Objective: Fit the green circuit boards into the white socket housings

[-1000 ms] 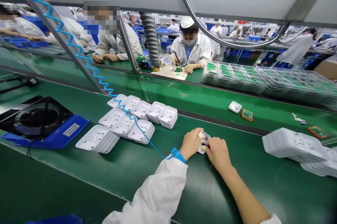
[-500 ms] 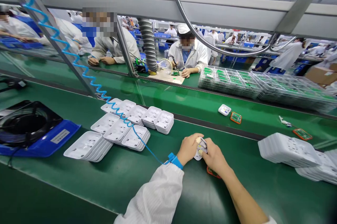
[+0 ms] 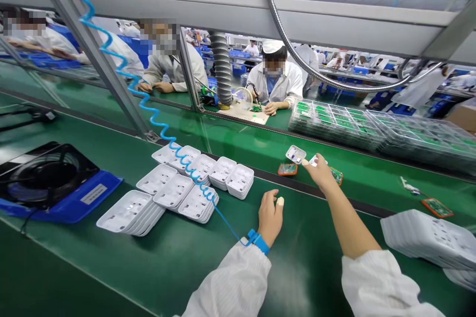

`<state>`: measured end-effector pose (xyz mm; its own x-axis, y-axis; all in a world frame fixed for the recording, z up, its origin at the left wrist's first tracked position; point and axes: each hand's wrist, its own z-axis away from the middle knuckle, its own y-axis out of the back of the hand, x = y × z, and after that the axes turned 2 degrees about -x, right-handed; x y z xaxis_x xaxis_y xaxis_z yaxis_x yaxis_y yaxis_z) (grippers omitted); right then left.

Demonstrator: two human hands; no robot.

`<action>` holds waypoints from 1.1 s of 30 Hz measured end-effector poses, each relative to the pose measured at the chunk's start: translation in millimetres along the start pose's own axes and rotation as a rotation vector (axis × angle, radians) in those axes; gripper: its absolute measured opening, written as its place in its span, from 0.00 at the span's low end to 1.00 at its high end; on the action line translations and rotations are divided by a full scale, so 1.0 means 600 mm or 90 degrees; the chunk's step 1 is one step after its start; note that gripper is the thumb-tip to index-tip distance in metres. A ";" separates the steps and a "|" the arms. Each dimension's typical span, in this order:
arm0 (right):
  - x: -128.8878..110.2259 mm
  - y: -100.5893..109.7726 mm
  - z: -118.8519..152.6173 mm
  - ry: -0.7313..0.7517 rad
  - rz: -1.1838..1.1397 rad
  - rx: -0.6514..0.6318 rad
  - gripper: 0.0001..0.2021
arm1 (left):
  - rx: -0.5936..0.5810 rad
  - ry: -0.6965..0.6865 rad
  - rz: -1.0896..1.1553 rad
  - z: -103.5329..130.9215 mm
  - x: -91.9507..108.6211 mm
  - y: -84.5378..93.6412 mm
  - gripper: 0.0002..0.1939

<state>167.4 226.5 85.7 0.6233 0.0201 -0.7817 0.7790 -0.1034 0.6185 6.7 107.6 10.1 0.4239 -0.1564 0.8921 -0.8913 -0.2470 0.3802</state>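
Note:
My left hand is above the green bench, palm inward, fingers loosely curled and apart from the thumb, with nothing in it. A blue wrist strap circles its wrist. Farther forward, my right hand reaches over the raised green strip, thumb and forefinger apart. Its thumb tip is at the corner of a small white cover; a firm hold is not visible. Beside that cover lies an orange-edged circuit board. A second white cover is partly hidden by my right fingers, near another orange-edged board.
Stacks of white covers stand left of my hands, more at the right. A fan in a blue frame sits far left. Coiled blue cord crosses the view. Clear trays and a person are across the strip.
My hands have parted. The right hand has moved forward to the strip, where the cover and board it was handling now show; the left hand has let go. The view has shifted slightly.

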 end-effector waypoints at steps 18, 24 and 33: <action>0.105 -0.042 0.249 0.237 0.111 -0.045 0.12 | -0.254 -0.181 -0.145 0.054 0.034 -0.039 0.09; 0.103 -0.043 0.250 0.251 0.115 -0.042 0.11 | -0.264 -0.191 -0.136 0.052 0.034 -0.036 0.08; 0.107 -0.044 0.248 0.258 0.123 -0.042 0.11 | -0.266 -0.190 -0.126 0.052 0.036 -0.035 0.08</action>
<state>176.7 82.5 7.2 0.7244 0.3955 -0.5646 0.6397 -0.0804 0.7644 39.5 79.9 13.5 0.5633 -0.4253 0.7084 -0.7517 0.0923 0.6531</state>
